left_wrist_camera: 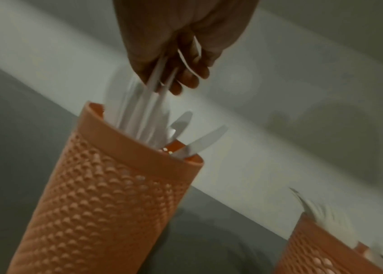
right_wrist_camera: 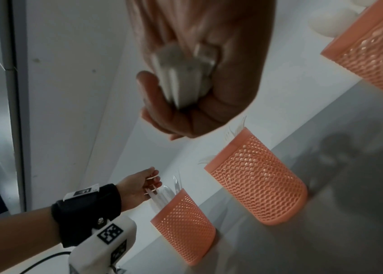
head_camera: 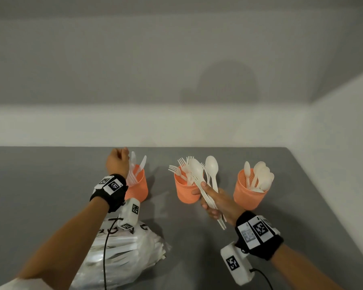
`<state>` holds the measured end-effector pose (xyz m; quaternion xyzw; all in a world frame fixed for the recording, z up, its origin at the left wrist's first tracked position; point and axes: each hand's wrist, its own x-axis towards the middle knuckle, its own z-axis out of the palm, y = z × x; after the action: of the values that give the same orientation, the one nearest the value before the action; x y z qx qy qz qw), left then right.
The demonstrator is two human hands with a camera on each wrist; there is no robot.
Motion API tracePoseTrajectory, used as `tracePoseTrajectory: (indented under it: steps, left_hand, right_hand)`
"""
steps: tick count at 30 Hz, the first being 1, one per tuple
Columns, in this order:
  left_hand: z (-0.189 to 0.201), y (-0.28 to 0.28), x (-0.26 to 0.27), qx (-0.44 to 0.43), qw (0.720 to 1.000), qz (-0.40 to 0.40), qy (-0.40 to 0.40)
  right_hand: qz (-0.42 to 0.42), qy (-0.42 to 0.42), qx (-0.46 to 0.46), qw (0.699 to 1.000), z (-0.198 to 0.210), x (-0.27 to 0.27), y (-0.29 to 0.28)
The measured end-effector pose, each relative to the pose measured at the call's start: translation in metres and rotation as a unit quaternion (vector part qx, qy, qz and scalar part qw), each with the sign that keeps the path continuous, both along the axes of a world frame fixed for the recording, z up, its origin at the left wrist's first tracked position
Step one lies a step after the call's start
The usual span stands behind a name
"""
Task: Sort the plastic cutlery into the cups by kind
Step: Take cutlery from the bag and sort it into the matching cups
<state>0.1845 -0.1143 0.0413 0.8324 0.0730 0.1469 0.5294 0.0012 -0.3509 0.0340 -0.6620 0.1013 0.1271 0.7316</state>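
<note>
Both hands gripping cutlery.
Your left hand (head_camera: pixel 117 164) is pinching knives (left_wrist_camera: pixel 155 103) above the knife cup (head_camera: pixel 137 185); your right hand (head_camera: pixel 216 204) is clutching spoons (head_camera: pixel 203 176) beside the fork cup (head_camera: pixel 186 190).

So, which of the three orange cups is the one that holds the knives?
The left cup, under the left hand. It holds knives; the middle cup holds forks and the right cup holds spoons.

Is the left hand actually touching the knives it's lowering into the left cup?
Touching. The left wrist view shows the left hand with its fingers curled round the knife handles, whose lower ends sit inside the left cup.
</note>
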Motion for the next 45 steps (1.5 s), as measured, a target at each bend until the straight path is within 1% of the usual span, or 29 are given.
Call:
tracePoseTrajectory:
  steps: [2, 4, 5, 6, 7, 8, 10, 12, 14, 16, 17, 19, 23, 26, 29, 31, 34, 35, 36, 37, 39, 42, 45]
  left_hand:
    - [0.007, -0.005, -0.005, 0.033, 0.998, 0.009, -0.048]
    - [0.02, -0.015, -0.015, 0.053, 0.993, -0.003, -0.11]
    - [0.028, -0.022, -0.023, 0.048, 0.99, -0.019, -0.134]
    - [0.034, -0.03, -0.031, 0.028, 0.987, -0.042, -0.15]
    - [0.041, -0.04, -0.04, -0.006, 0.986, -0.07, -0.149]
    - [0.045, -0.049, -0.048, -0.043, 0.985, -0.106, -0.131]
    - [0.05, -0.066, -0.067, -0.083, 0.977, -0.191, -0.048]
    - [0.048, -0.078, -0.086, -0.058, 0.957, -0.277, 0.065]
    - [0.044, -0.088, -0.108, -0.033, 0.925, -0.347, 0.153]
    - [0.037, -0.096, -0.126, -0.046, 0.897, -0.398, 0.187]
    - [0.033, -0.1, -0.132, -0.054, 0.89, -0.412, 0.186]
    - [0.027, -0.106, -0.14, -0.066, 0.897, -0.403, 0.169]
    - [0.019, -0.112, -0.141, -0.061, 0.929, -0.338, 0.139]
    - [0.019, -0.114, -0.139, -0.113, 0.943, -0.279, 0.14]
    - [0.023, -0.115, -0.137, -0.191, 0.94, -0.244, 0.14]
    - [0.027, -0.115, -0.138, -0.235, 0.936, -0.231, 0.124]
    - [0.033, -0.115, -0.137, -0.277, 0.933, -0.211, 0.094]
    - [0.034, -0.116, -0.137, -0.269, 0.937, -0.21, 0.079]
    - [0.033, -0.117, -0.138, -0.243, 0.945, -0.213, 0.058]
    - [0.033, -0.119, -0.139, -0.206, 0.953, -0.219, 0.036]
    - [0.032, -0.123, -0.146, -0.142, 0.959, -0.244, 0.009]
    - [0.028, -0.128, -0.154, -0.093, 0.953, -0.288, 0.022]
    - [0.023, -0.133, -0.158, -0.055, 0.95, -0.307, 0.023]
  right_hand:
    - [0.004, -0.002, 0.004, 1.0, 0.002, -0.001, 0.001]
    - [0.008, -0.003, 0.008, 1.0, 0.003, -0.002, 0.002]
    - [0.009, -0.002, 0.011, 1.0, 0.004, -0.002, 0.002]
    - [0.01, -0.003, 0.015, 1.0, 0.004, -0.002, 0.003]
    - [0.01, -0.005, 0.022, 1.0, 0.005, -0.002, 0.004]
    - [0.009, -0.007, 0.032, 0.999, 0.006, -0.001, 0.006]
    - [0.008, -0.01, 0.06, 0.998, 0.007, -0.001, 0.008]
    - [0.004, -0.016, 0.087, 0.996, 0.008, -0.002, 0.01]
    - [-0.012, -0.021, 0.097, 0.995, 0.009, -0.003, 0.011]
    - [-0.035, -0.023, 0.094, 0.995, 0.011, -0.004, 0.011]
    - [-0.042, -0.024, 0.088, 0.995, 0.011, -0.004, 0.011]
    - [-0.044, -0.025, 0.073, 0.996, 0.012, -0.007, 0.011]
    - [-0.036, -0.029, 0.044, 0.998, 0.014, -0.013, 0.009]
    - [-0.045, -0.035, 0.053, 0.997, 0.014, -0.014, 0.009]
    - [-0.054, -0.044, 0.061, 0.996, 0.012, -0.018, 0.007]
    - [-0.057, -0.045, 0.056, 0.996, 0.01, -0.021, 0.005]
    - [-0.081, -0.043, 0.018, 0.996, 0.005, -0.023, 0.001]
    - [-0.091, -0.044, 0.004, 0.995, 0.003, -0.022, 0.0]
    - [-0.097, -0.042, -0.004, 0.994, 0.0, -0.022, -0.002]
    - [-0.102, -0.038, -0.007, 0.994, -0.001, -0.022, -0.003]
    - [-0.11, -0.031, -0.009, 0.993, -0.002, -0.022, -0.005]
    - [-0.123, -0.028, -0.013, 0.992, 0.001, -0.022, -0.006]
    - [-0.13, -0.026, -0.012, 0.991, 0.004, -0.023, -0.005]
